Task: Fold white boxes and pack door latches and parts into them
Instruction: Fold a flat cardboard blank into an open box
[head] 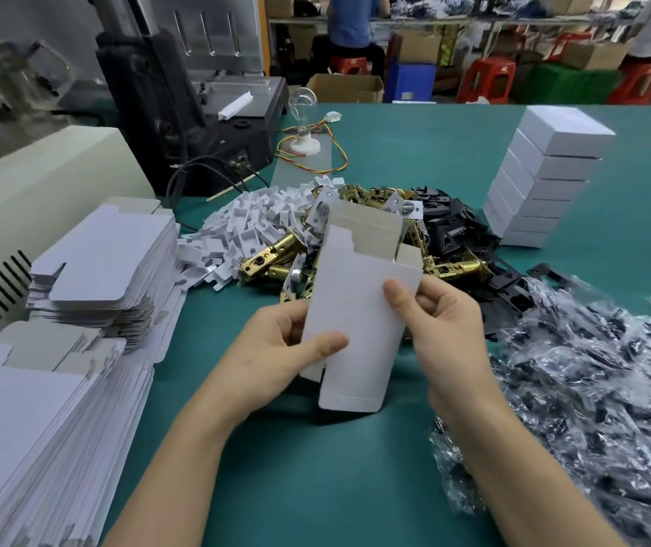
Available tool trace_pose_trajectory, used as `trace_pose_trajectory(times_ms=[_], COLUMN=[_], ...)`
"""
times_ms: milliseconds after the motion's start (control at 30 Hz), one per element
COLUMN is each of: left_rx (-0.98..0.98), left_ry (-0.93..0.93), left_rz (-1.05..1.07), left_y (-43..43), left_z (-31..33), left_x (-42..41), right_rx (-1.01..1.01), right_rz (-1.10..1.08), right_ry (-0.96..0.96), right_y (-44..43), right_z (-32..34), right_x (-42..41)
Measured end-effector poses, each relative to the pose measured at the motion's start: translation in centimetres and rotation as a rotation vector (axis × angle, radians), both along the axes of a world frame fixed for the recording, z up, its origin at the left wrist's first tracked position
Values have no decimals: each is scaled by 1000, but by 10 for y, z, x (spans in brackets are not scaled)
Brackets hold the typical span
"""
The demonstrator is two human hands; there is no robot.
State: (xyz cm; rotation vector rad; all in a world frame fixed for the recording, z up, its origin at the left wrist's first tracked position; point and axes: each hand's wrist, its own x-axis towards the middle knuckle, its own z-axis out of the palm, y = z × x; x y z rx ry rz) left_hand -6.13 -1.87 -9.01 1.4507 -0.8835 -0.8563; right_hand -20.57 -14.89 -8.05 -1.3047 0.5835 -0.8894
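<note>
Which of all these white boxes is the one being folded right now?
The white box held up between the left hand and right hand, top flaps open. The others lie flat at left or stand stacked, closed.

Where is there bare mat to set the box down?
Bare green mat lies between the forearms, and beyond the parts pile, left of the finished box stack. Flat blanks crowd the left, bagged parts the right.

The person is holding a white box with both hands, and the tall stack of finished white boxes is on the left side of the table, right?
Not quite. Both hands, left hand and right hand, do hold the white box, but the head view shows the stack of finished white boxes on the right side of the table. The left side has flat unfolded boxes.
</note>
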Motion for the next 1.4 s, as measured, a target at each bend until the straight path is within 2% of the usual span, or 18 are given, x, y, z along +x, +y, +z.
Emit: trace_pose_trajectory(times_ms=[167, 333, 433, 600, 800, 967, 1400], left_rx=[-10, -52, -52, -161, -222, -272, -356], left_ry=[8, 70, -56, -252, -322, -364, -298], left_rz=[11, 89, 137, 297, 275, 259, 214], left_y=[-6, -5, -7, -9, -7, -6, -4], left_z=[-5, -6, -6, -4, -3, -3, -3], left_x=[-3, 0, -3, -8, -13, -15, -10], right_rx=[63, -27, -85, -193, -247, -397, -328], right_rz=[5, 62, 4, -30, 114, 103, 123], right_ry=[-16, 30, 52, 95, 96, 115, 38], right_y=[-3, 2, 4, 7, 12, 14, 14], right_z=[-2, -2, -3, -4, -5, -4, -1], right_x=[0, 2, 0, -1, 5, 6, 0])
